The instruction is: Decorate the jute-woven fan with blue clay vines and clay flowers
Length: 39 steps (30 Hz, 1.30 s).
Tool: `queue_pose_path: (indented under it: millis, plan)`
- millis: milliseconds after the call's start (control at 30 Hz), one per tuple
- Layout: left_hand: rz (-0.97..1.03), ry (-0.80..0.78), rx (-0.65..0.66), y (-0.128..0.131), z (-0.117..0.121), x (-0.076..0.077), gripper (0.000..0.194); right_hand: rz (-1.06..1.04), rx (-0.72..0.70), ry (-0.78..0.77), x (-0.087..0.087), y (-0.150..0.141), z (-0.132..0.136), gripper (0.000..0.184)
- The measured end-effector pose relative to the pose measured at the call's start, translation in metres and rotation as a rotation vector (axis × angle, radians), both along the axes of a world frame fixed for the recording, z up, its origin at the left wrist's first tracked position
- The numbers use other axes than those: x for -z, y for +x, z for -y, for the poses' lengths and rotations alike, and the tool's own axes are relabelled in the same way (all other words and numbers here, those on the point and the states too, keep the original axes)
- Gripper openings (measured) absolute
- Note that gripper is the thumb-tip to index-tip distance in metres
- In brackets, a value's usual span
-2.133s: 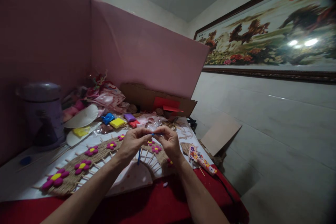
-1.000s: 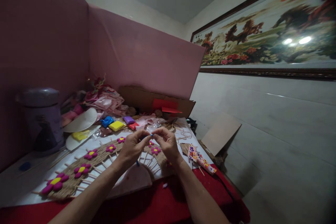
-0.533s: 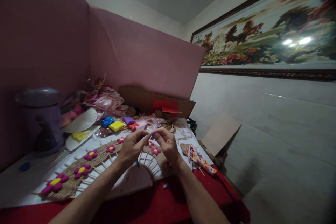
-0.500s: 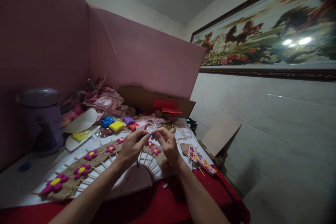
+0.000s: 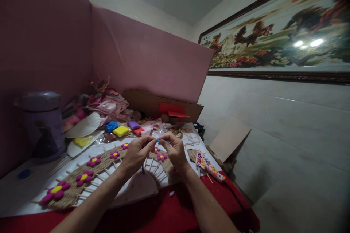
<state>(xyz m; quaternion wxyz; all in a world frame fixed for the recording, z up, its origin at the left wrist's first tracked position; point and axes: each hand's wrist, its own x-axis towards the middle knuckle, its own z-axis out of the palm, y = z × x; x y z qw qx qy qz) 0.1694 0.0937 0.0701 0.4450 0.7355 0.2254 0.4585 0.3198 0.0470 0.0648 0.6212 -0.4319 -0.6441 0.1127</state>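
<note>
My left hand and my right hand meet above the work, fingertips pinched together. Between them shows a small bit of blue modelling clay, mostly covered by the fingers. Below lies a fan-shaped piece of sticks woven with twine, decorated with magenta clay flowers that have yellow centres. A white half-round piece sits at the fan's inner edge. A thin blue strip shows at its top, just under my left hand.
Packs of blue, yellow and purple clay lie behind the fan. A purple canister stands at left, near white pleated plates. Flower-patterned material lies at right on the red cloth.
My fingers shift slightly around the blue clay, and less of it shows now. Both hands stay in nearly the same place.
</note>
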Motion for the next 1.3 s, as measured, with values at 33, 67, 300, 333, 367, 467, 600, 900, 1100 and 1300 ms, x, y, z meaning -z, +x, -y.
queue_pose_path:
  millis: [33, 67, 300, 333, 367, 467, 600, 900, 1100, 1300]
  plan:
    - [0.013, -0.018, 0.003, -0.0001, -0.0002, -0.0003, 0.03, -0.015, -0.017, -0.013, 0.0, 0.0002, -0.0003, 0.009]
    - [0.027, -0.035, 0.005, -0.0002, -0.0003, -0.0007, 0.03, -0.029, -0.034, -0.024, 0.0, 0.0004, -0.0007, 0.014]
    - [0.048, -0.092, 0.037, -0.0005, 0.0004, -0.0009, 0.029, -0.003, -0.028, -0.008, -0.0011, -0.0008, 0.0002, 0.01]
    - [0.047, -0.099, 0.044, -0.0004, 0.0005, -0.0008, 0.029, 0.012, -0.02, 0.009, -0.002, -0.0012, 0.0008, 0.004]
    - [0.048, -0.108, 0.052, -0.0002, 0.0006, -0.0009, 0.029, 0.024, -0.012, 0.027, -0.003, -0.0016, 0.0014, 0.001]
    - [0.059, -0.141, 0.074, 0.0005, 0.0004, -0.0021, 0.03, 0.047, 0.003, 0.067, -0.0052, -0.0023, 0.0028, 0.003]
    - [0.054, -0.175, 0.064, 0.0006, 0.001, -0.0039, 0.03, 0.054, -0.003, 0.054, -0.0047, -0.0016, 0.003, 0.007]
    - [0.097, -0.203, 0.079, -0.0011, 0.004, -0.0068, 0.034, 0.084, 0.012, 0.059, -0.0049, -0.0014, 0.0037, 0.001]
    - [0.072, -0.162, 0.067, 0.0004, -0.0007, -0.0008, 0.034, 0.105, 0.011, 0.052, -0.0064, -0.0026, 0.0058, 0.005]
    - [0.07, -0.182, 0.069, 0.0005, 0.001, -0.0021, 0.04, 0.108, -0.004, 0.11, -0.0059, -0.0038, 0.0057, 0.004]
